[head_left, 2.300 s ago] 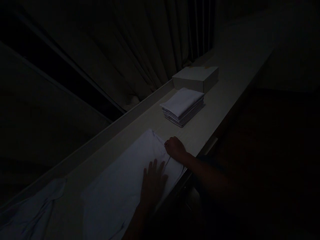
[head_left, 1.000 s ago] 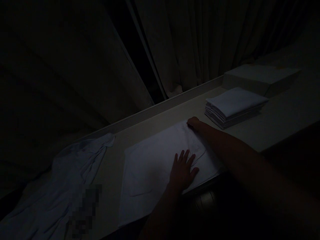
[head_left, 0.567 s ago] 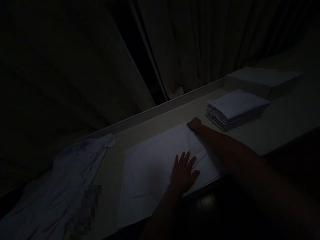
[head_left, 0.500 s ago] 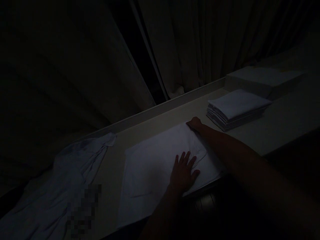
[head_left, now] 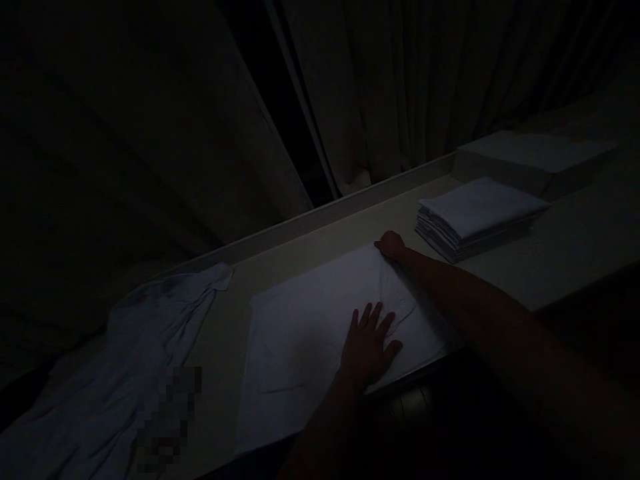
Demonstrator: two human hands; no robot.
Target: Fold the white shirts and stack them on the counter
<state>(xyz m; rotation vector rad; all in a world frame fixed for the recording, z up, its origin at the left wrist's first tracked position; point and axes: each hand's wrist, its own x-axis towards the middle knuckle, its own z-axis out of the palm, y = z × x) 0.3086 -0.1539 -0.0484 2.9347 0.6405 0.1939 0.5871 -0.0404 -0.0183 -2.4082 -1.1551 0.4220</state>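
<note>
The scene is very dark. A white cloth (head_left: 300, 327) lies spread flat on a long pale counter (head_left: 575, 247). My left hand (head_left: 369, 345) rests flat on the cloth near its front edge, fingers spread. My right hand (head_left: 390, 245) reaches across to the cloth's far right corner, its fingers curled on that corner. A fold line runs between the two hands.
A stack of folded white cloths (head_left: 477, 217) sits to the right, with a flat white box (head_left: 535, 160) behind it. A crumpled white garment (head_left: 125, 347) lies at the left. Dark curtains (head_left: 400, 87) hang behind the counter's raised back edge.
The view has swung left since the earliest frame, bringing the crumpled garment into sight. My right hand moved to the cloth's far corner. Over the last second both hands stay nearly still.
</note>
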